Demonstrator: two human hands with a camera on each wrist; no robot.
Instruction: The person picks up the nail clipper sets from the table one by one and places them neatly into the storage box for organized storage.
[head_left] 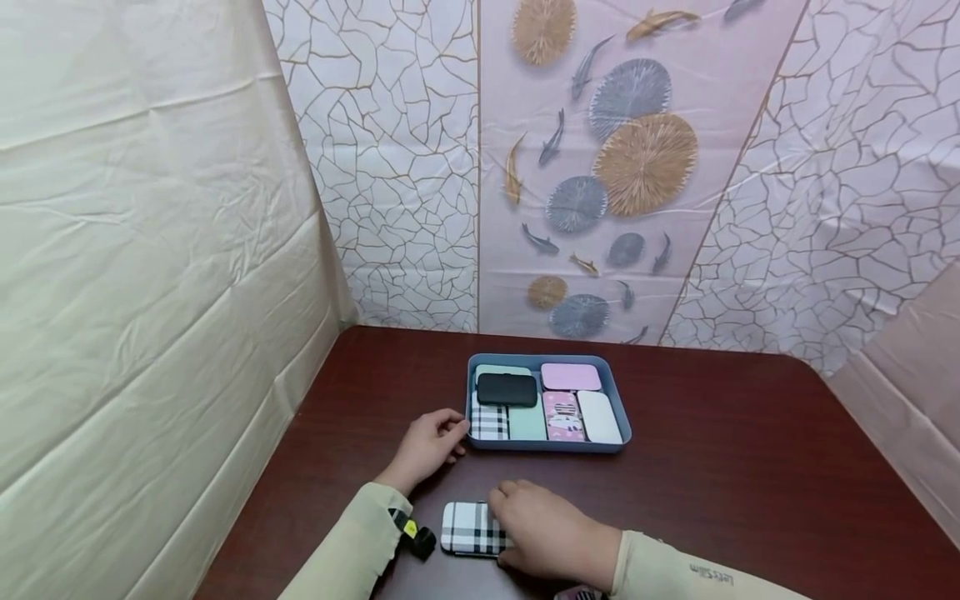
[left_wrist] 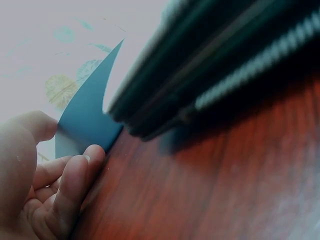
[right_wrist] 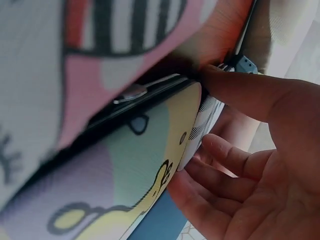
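A blue tray (head_left: 551,446) holds several flat, round-cornered cases. My left hand (head_left: 427,446) is at its front left corner, thumb at the top edge and fingers curled by the outer wall (left_wrist: 92,120). Nearer me, a black-and-white plaid case (head_left: 468,527) lies flat, and my right hand (head_left: 551,529) grips its right end. In the right wrist view, the plaid case (right_wrist: 202,122) shows between thumb and fingers. Close to that camera are a cartoon-printed case (right_wrist: 135,165) with yellow, green and purple patches and a pink case (right_wrist: 82,95) with black stripes.
In the tray, a black case (head_left: 507,389) lies on top of others. Around it are a lilac case (head_left: 571,377), a white case (head_left: 599,417), a pink patterned case (head_left: 562,416) and a second plaid case (head_left: 489,423). Patterned cloth (head_left: 390,167) hangs behind the dark red table (head_left: 735,467).
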